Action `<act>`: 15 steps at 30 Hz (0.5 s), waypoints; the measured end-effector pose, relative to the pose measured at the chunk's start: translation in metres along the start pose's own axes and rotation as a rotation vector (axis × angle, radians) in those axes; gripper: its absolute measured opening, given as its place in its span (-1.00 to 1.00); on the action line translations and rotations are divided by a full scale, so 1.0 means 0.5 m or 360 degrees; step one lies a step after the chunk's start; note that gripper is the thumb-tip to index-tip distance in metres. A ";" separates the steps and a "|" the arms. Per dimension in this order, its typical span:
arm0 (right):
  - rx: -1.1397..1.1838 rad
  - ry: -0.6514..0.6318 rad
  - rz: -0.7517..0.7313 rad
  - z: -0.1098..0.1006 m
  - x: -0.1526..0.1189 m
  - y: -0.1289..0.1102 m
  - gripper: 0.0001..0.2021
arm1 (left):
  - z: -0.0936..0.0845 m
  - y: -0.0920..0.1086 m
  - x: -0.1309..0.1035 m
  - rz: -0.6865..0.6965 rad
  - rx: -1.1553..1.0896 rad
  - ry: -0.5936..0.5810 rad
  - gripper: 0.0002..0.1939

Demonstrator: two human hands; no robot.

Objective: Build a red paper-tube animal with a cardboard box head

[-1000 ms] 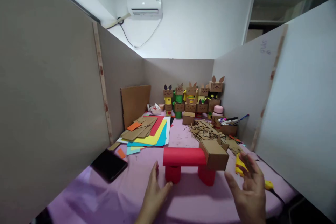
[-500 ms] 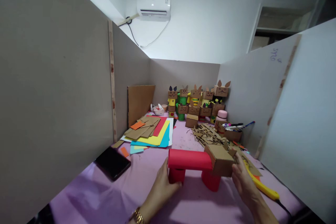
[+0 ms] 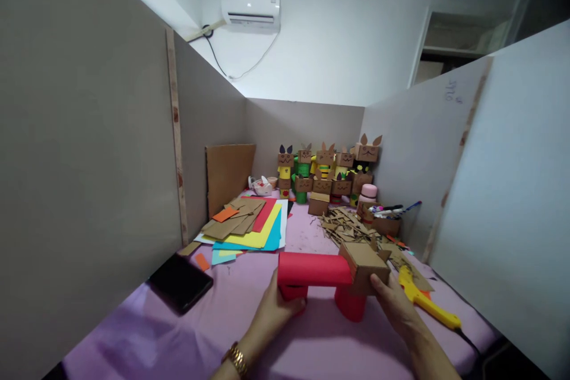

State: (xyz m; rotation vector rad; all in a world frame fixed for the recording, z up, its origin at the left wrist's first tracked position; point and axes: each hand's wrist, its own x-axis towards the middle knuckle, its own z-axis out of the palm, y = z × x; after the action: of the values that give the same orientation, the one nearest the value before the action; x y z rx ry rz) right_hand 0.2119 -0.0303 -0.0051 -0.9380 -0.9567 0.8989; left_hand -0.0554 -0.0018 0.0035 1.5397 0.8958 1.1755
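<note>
Far left, a grey partition (image 3: 89,178); inside it, a black tablet (image 3: 181,284) flat on the pink-covered tabletop (image 3: 307,350), well apart from the hands. Beyond it, an orange scrap (image 3: 202,261), a leaning cardboard sheet (image 3: 228,181) and a pile of coloured paper (image 3: 267,241) with cardboard pieces on top. Left hand (image 3: 276,307), watch (image 3: 236,360) at the wrist: fingers curled around the left leg (image 3: 295,293) under the red tube (image 3: 314,269). Tube lies level near the tabletop's front edge, between both hands; right leg (image 3: 350,307) beneath its other end. Eared cardboard figures (image 3: 325,169) grouped at the back. Box (image 3: 361,264) against the tube's right end, held by the right hand (image 3: 394,304), thumb on the front; its other fingers mostly hidden. Cardboard strips (image 3: 345,227) heaped close behind the box, crowding that side. Farther right, pink-lidded bottle (image 3: 369,192), pens (image 3: 386,211), then a yellow glue gun (image 3: 427,303) just beside the right hand, cord (image 3: 469,341) trailing off right.
</note>
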 end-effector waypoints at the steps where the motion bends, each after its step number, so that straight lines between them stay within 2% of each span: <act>1: 0.0073 0.0049 0.0020 0.006 0.001 -0.005 -0.23 | -0.004 -0.002 -0.002 0.0022 -0.0006 0.0021 -0.37; 5: 0.0362 0.0301 0.0196 0.029 0.009 -0.027 -0.12 | -0.022 -0.009 -0.018 -0.0025 -0.0010 0.0105 -0.17; 8: 0.0388 0.0396 0.0379 0.042 0.021 -0.033 -0.14 | -0.033 -0.013 -0.034 -0.0093 -0.0003 0.0165 -0.06; 11: 0.0342 0.0397 0.0554 0.054 0.035 -0.035 -0.24 | -0.038 -0.011 -0.047 -0.0107 -0.0008 0.0230 -0.01; 15: 0.0196 0.0307 0.0645 0.066 0.050 -0.040 -0.42 | -0.034 0.002 -0.060 -0.0092 0.0007 0.0307 -0.02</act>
State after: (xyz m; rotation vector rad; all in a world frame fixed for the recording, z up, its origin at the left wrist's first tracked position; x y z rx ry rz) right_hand 0.1928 -0.0061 0.0291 -1.1109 -0.5469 1.1691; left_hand -0.0797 -0.0257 -0.0019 1.4112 1.0636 1.2963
